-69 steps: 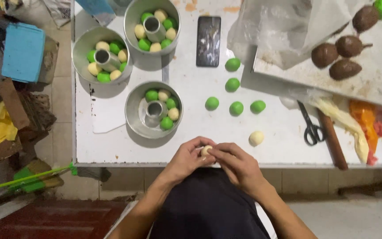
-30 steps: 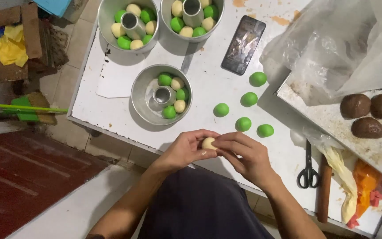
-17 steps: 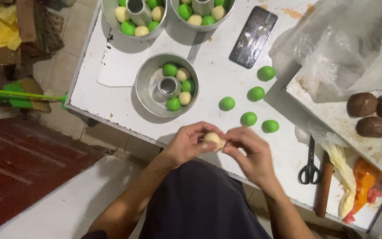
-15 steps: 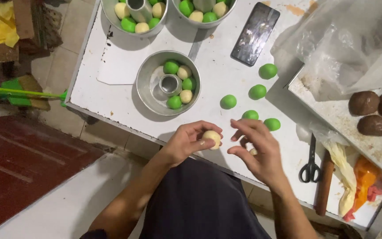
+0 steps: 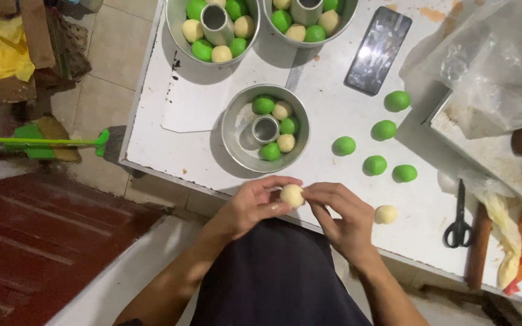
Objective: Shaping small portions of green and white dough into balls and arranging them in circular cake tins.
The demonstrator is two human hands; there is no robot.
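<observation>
A cream dough ball (image 5: 292, 195) sits between the fingertips of both hands at the near edge of the white table (image 5: 333, 175). My left hand (image 5: 252, 206) cups it from the left and my right hand (image 5: 344, 216) pinches it from the right. Just beyond stands a round metal tube pan (image 5: 237, 142) partly filled with green and cream dough balls. Several loose green balls (image 5: 374, 165) lie to the right, and one cream ball (image 5: 386, 214) rests beside my right hand.
Two fuller tube pans (image 5: 179, 36) (image 5: 345, 21) stand at the far edge, with a dark phone (image 5: 377, 51) beside them. Scissors (image 5: 458, 226), a wooden rolling pin (image 5: 478, 253) and a tray (image 5: 484, 151) with brown lumps under clear plastic are at right. A green broom (image 5: 37, 142) lies on the floor.
My right hand briefly lifted off the cream ball, then came back onto it. The view has drifted, so the table sits higher and more to the right.
</observation>
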